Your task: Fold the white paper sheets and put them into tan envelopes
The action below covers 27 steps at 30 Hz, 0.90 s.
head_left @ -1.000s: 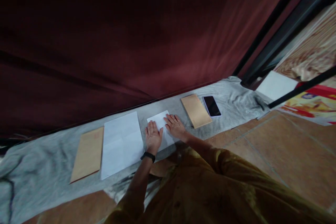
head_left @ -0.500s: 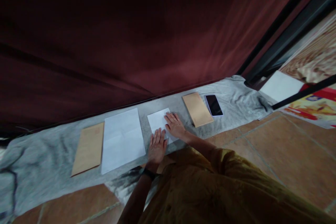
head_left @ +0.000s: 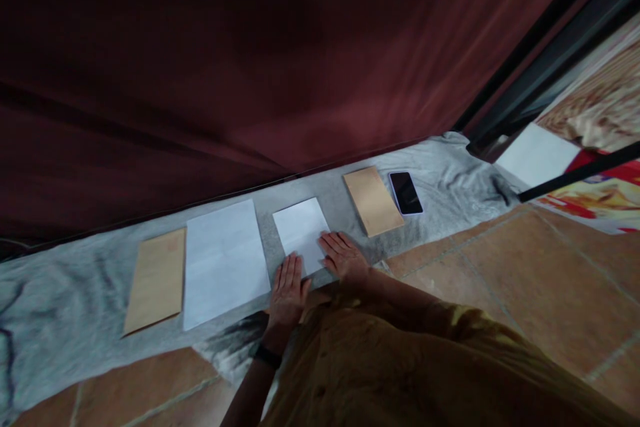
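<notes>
The smaller white sheet point(head_left: 300, 221) is being positioned near the center of the frame, flat on the grey cloth point(head_left: 70, 287). Its lower left corner is being covered by the left hand point(head_left: 288, 297); its lower right edge is being touched by the right hand point(head_left: 349, 260). On both hands the fingers point(head_left: 289, 271) are being held extended and nearly side by side, palms down, with nothing being gripped.

Compared with the frame from one second ago, both hands are now being placed lower on the sheet, and its upper portion, then partly covered, is being left exposed.

To the left of the sheet, the larger white sheet point(head_left: 225, 267) is being displayed flat, with one brown envelope point(head_left: 157, 280) just beside it at lower left. Right of center, a second brown envelope point(head_left: 374, 203) and a phone point(head_left: 406, 193) are being left undisturbed.
</notes>
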### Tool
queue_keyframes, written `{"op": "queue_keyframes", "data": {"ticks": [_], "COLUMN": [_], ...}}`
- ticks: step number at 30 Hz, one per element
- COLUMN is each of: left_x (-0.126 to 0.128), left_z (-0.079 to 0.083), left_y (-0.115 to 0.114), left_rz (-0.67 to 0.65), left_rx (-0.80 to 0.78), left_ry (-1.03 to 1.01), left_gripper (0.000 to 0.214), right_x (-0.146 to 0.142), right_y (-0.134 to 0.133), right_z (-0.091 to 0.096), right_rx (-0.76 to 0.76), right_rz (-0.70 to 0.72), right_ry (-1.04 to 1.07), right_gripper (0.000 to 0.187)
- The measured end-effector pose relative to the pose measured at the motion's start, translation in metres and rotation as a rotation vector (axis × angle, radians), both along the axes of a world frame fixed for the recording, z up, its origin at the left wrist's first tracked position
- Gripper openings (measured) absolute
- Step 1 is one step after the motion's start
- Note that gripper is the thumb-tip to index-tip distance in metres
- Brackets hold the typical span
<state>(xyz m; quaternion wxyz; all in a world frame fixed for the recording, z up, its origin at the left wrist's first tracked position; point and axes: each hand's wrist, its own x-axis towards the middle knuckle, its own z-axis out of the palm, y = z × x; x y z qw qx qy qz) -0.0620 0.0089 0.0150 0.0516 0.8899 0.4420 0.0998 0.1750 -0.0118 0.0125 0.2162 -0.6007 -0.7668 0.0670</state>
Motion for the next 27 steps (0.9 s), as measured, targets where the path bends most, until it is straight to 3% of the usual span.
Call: {"op": "queue_keyframes", "data": {"ticks": [6, 13, 19, 23, 27], "left_x": [-0.012, 0.006, 0.004, 0.008, 0.018], "left_z": [0.002, 0.008, 0.004, 0.003, -0.001], "left_y": [-0.006, -0.001, 0.003, 0.005, 0.004], "left_rz": [-0.021, -0.063, -0.065, -0.069, -0.097], "left_rx": [-0.008, -0.034, -0.035, -0.015, 0.015], "left_ry": [0.011, -0.001, 0.045, 0.014, -0.027], "left_gripper": [0.062, 0.057, 0.055, 0.053, 0.052], "right_x": [0.014, 0.02, 0.039, 0.02, -0.005], "right_y": [-0.009, -0.01, -0.014, -0.007, -0.01], "right_z": [0.0, 0.002, 0.015, 0.023, 0.015], "right_rx": [-0.009, -0.017, -0.064, -0.05, -0.035], "right_rz": [-0.014, 0.014, 0.104, 0.173, 0.151], "right_ry": [-0.002, -0.029, -0.048, -0.019, -0.007], "right_gripper": [0.057, 0.056, 0.055, 0.05, 0.05]}}
